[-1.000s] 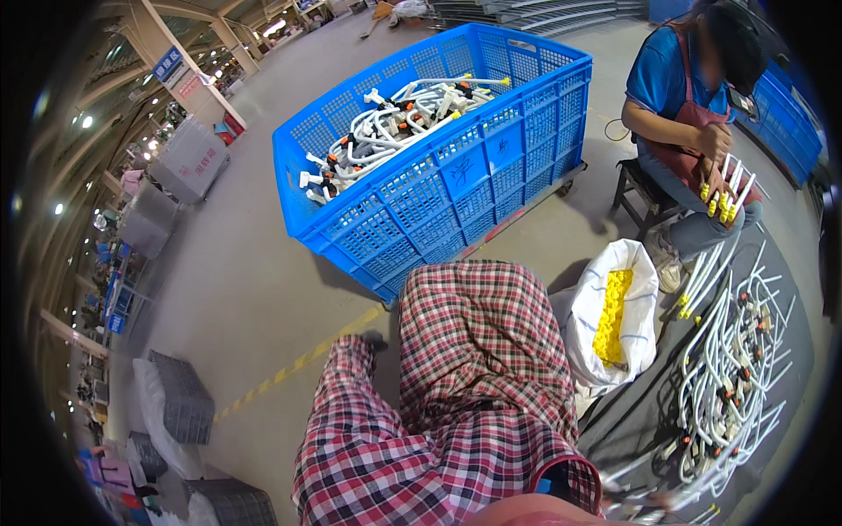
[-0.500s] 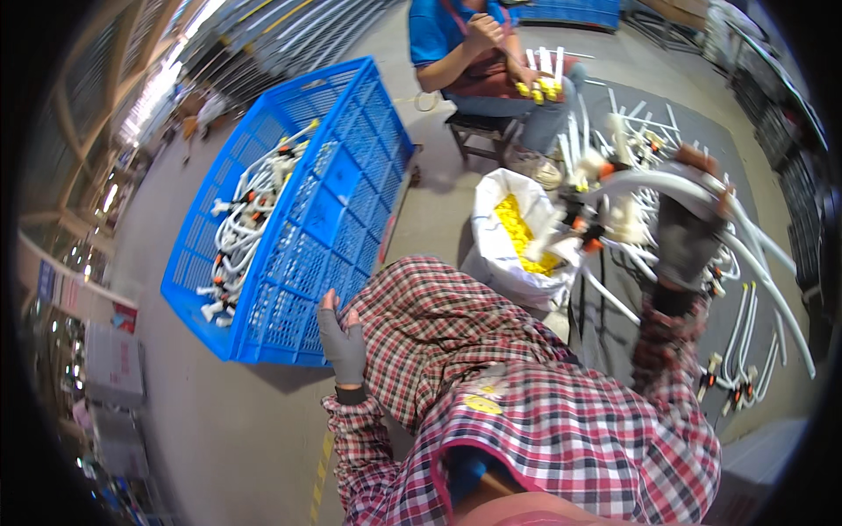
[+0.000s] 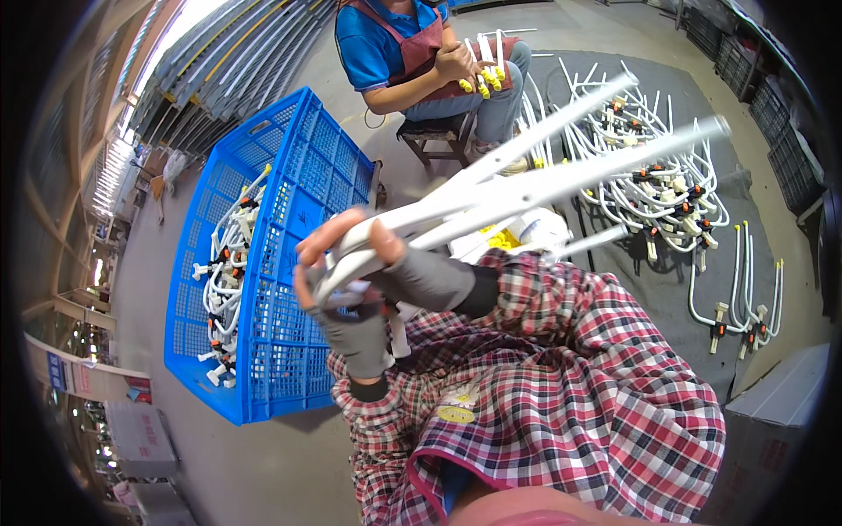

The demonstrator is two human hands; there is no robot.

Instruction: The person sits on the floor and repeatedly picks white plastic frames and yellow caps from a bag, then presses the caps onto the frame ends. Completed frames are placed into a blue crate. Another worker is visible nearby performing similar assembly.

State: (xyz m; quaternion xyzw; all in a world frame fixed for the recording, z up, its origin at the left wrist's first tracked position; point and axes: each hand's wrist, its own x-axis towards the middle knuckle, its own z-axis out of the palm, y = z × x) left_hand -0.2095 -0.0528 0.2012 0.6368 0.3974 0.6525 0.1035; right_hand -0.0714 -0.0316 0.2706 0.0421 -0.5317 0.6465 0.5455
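Several white bent tubes (image 3: 491, 195) are raised in front of me, their long ends pointing up to the right and smeared by motion. My right hand (image 3: 421, 273), in a grey fingerless glove, is wrapped round them near the bend. Just below it my left hand (image 3: 351, 337), gloved alike, closes on the bent end. Dark and white fittings there are mostly hidden by my fingers. Behind the tubes stands a white sack (image 3: 539, 230), partly covered, with yellow caps (image 3: 502, 238) in it.
At left stands a blue plastic crate (image 3: 307, 202) holding tubes with white, black and orange fittings (image 3: 230, 263). A dark mat (image 3: 732, 188) at right bears a tube pile (image 3: 658, 193). Ahead, a seated person (image 3: 412, 70) holds yellow-capped white tubes (image 3: 485, 66). A grey box (image 3: 781, 394) is at lower right.
My right hand has brought the tubes from the far right to the left, in front of me. My left hand, open before, has closed on them. The view has shifted to the right.
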